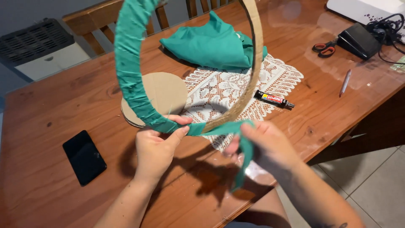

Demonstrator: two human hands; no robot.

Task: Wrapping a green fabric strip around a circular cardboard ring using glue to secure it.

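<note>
Wrapping goes best with steady tension: left hand [157,145], low centre, pinches the ring [128,71] where the covering ends, while right hand [261,145] grasps the green strip [219,128]; pull it taut, overlap each turn.

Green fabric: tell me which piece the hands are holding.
The green strip wound around the cardboard ring, pinched by both hands; the folded green cloth lies untouched on the table.
</note>
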